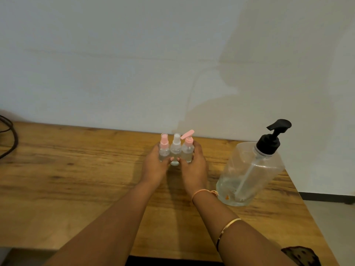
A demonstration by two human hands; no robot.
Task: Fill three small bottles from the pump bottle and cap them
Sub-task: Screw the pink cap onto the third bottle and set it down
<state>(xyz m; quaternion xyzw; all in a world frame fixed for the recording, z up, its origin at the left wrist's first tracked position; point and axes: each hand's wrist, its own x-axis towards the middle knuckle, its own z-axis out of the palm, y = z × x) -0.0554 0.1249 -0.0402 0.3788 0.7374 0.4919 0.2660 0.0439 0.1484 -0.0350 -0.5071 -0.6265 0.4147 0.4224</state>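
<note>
Three small clear bottles stand side by side near the back of the wooden table (76, 169). The left bottle (164, 148) has a pink spray top under a clear cover, the middle bottle (175, 148) a white spray top, the right bottle (187, 149) a pink pump top. My left hand (154, 166) wraps around the left bottle and my right hand (195, 166) around the right one, squeezing the row together. The large clear pump bottle (251, 169) with a black pump head stands to the right, almost empty.
A white wall rises right behind the table. Black cables (8, 137) lie at the far left edge. The table's right edge runs close past the pump bottle, with floor beyond it.
</note>
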